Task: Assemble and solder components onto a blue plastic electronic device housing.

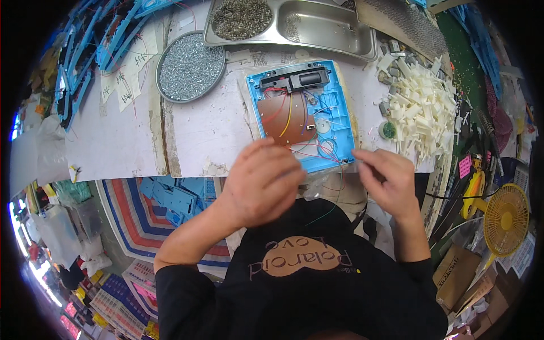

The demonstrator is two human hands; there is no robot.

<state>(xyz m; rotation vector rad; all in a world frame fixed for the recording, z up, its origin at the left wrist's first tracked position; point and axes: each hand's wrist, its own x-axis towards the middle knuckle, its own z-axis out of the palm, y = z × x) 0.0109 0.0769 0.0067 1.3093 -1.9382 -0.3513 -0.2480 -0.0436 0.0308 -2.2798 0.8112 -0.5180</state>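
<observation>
A light-blue plastic housing (348,127) lies on the table in front of me. Inside it are a brown circuit board (277,116), a black rectangular part (309,80) along the far side, white discs and red, yellow and blue wires. My left hand (265,182) is over the near left corner of the housing, back of the hand up, fingers curled; what they hold, if anything, is hidden. At the near right corner my right hand (391,180) has its thumb and index finger bent toward each other, and anything between them is too small to make out. Thin wires hang over the near edge.
A round tray of screws (191,68) stands to the far left, beside a metal tray (326,28) with small metal parts. White plastic pieces (422,107) are heaped at right near a green round item (387,131). Below the table, a striped bag (130,218) holds blue parts. A yellow fan (506,220) stands right.
</observation>
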